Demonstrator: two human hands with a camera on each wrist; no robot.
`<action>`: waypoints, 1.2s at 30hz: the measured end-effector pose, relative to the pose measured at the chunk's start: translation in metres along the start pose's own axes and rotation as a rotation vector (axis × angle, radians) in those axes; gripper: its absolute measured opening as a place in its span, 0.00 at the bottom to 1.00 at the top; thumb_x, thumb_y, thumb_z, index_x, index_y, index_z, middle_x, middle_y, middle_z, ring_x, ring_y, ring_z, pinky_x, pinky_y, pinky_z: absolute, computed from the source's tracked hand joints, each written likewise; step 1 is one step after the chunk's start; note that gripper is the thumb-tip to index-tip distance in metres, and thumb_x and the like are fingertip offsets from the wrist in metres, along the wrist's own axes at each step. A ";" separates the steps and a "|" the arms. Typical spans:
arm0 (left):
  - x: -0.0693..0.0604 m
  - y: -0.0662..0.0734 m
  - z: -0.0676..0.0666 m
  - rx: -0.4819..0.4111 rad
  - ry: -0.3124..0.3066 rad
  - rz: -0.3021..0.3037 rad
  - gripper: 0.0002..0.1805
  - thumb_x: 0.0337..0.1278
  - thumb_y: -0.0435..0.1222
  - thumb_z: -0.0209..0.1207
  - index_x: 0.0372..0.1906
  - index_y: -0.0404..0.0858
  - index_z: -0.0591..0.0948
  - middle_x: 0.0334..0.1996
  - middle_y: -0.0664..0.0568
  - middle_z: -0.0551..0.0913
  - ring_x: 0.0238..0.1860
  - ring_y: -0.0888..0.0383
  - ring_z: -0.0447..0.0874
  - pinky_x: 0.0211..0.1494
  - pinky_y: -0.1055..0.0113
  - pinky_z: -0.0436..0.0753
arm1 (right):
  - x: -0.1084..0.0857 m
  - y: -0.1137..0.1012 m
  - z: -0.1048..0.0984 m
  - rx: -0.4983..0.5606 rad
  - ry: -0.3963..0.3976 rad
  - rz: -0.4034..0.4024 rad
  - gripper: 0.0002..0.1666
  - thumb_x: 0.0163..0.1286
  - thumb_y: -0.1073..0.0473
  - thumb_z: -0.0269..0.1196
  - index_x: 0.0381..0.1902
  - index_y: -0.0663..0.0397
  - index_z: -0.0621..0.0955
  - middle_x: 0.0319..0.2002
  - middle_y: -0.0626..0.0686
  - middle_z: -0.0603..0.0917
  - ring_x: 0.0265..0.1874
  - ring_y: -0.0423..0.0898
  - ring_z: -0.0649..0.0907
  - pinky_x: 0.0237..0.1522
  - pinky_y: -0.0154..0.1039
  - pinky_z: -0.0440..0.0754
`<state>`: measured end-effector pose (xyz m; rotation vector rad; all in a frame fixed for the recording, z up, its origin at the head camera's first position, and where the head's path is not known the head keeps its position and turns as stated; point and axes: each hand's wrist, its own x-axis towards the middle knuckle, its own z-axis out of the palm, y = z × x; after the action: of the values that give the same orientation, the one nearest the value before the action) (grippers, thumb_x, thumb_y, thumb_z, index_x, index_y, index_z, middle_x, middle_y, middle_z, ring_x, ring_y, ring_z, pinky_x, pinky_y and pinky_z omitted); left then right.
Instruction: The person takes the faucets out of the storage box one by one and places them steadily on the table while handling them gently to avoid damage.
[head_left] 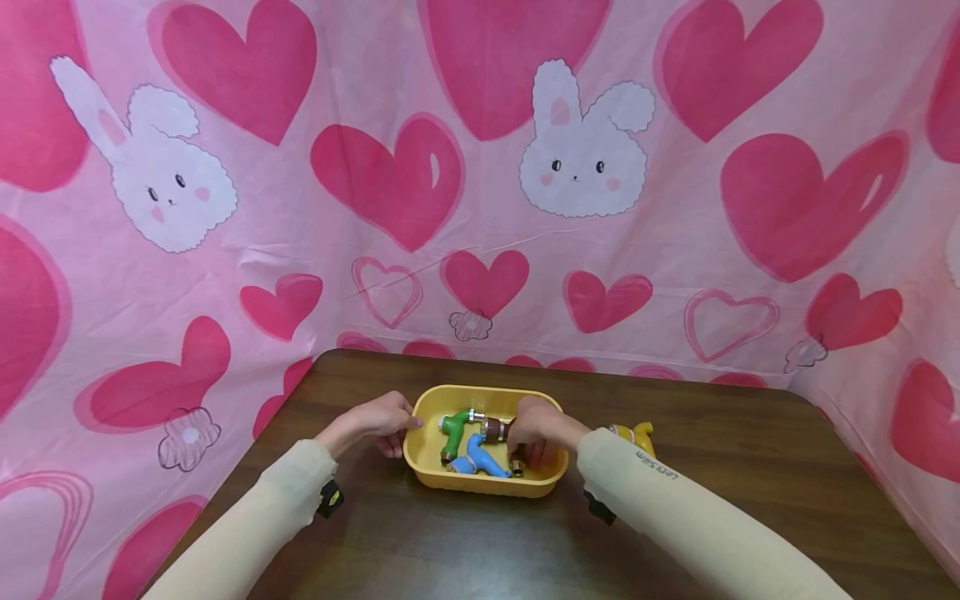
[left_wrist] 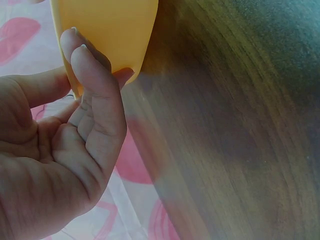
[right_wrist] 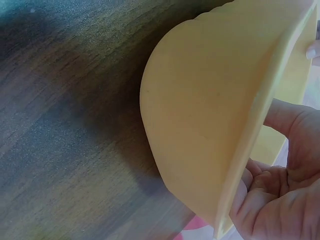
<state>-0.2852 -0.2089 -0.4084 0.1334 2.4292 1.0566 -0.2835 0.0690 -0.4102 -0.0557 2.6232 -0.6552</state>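
Note:
In the head view, a yellow plastic basin (head_left: 491,483) stands on the table. My left hand (head_left: 386,423) pinches its left rim between thumb and fingers; the left wrist view shows the fingers against the basin's outer wall (left_wrist: 115,30). Reaching over the right rim, my right hand (head_left: 536,427) curls its fingers round a brown tap (head_left: 495,429) inside, whose middle is hidden by the hand. A green tap (head_left: 453,432) and a blue tap (head_left: 480,458) lie beside it. In the right wrist view, the basin wall (right_wrist: 200,100) hides the right fingertips.
To the right of the basin, a yellow tap (head_left: 643,435) lies on the brown wooden table (head_left: 720,492), partly behind the right forearm. A pink cloth (head_left: 480,217) with hearts and rabbits hangs behind the table and along its sides.

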 end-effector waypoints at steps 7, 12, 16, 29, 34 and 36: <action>0.002 -0.001 0.000 -0.001 -0.004 0.003 0.13 0.77 0.34 0.57 0.38 0.27 0.84 0.17 0.46 0.80 0.14 0.59 0.78 0.22 0.67 0.85 | 0.001 0.003 0.000 0.043 -0.012 -0.006 0.15 0.57 0.60 0.79 0.27 0.62 0.83 0.22 0.57 0.86 0.19 0.50 0.87 0.26 0.43 0.89; 0.002 -0.001 0.000 -0.003 -0.004 0.005 0.13 0.77 0.34 0.58 0.38 0.27 0.84 0.17 0.46 0.80 0.14 0.59 0.78 0.22 0.67 0.85 | 0.000 0.004 -0.004 0.039 -0.022 -0.007 0.14 0.57 0.60 0.79 0.26 0.63 0.84 0.22 0.57 0.86 0.19 0.50 0.88 0.27 0.43 0.89; 0.002 0.001 -0.001 0.001 -0.003 0.002 0.13 0.77 0.34 0.58 0.39 0.27 0.84 0.18 0.46 0.80 0.15 0.59 0.78 0.23 0.66 0.85 | -0.001 0.003 -0.007 0.032 -0.027 -0.004 0.14 0.57 0.59 0.79 0.25 0.63 0.85 0.22 0.57 0.86 0.20 0.50 0.88 0.27 0.42 0.89; 0.003 0.000 0.000 -0.010 -0.015 0.000 0.13 0.77 0.34 0.58 0.39 0.26 0.85 0.18 0.46 0.80 0.14 0.59 0.78 0.22 0.67 0.85 | -0.002 0.005 -0.012 0.067 -0.044 -0.015 0.13 0.59 0.61 0.78 0.25 0.65 0.85 0.22 0.59 0.87 0.21 0.52 0.89 0.26 0.43 0.89; 0.004 0.000 0.001 -0.003 -0.006 0.002 0.13 0.77 0.33 0.57 0.38 0.26 0.84 0.17 0.46 0.79 0.14 0.59 0.78 0.22 0.67 0.85 | -0.001 0.004 -0.014 0.064 -0.043 -0.015 0.14 0.58 0.61 0.78 0.25 0.65 0.85 0.22 0.59 0.87 0.20 0.52 0.89 0.25 0.43 0.89; 0.004 0.000 0.001 0.000 -0.002 0.004 0.14 0.77 0.33 0.57 0.37 0.26 0.84 0.17 0.46 0.79 0.14 0.59 0.78 0.21 0.67 0.84 | 0.000 0.004 -0.014 0.066 -0.046 -0.019 0.14 0.59 0.61 0.78 0.25 0.64 0.84 0.22 0.59 0.87 0.20 0.51 0.89 0.24 0.42 0.88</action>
<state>-0.2886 -0.2073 -0.4110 0.1391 2.4287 1.0572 -0.2892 0.0787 -0.4009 -0.0754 2.5578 -0.7372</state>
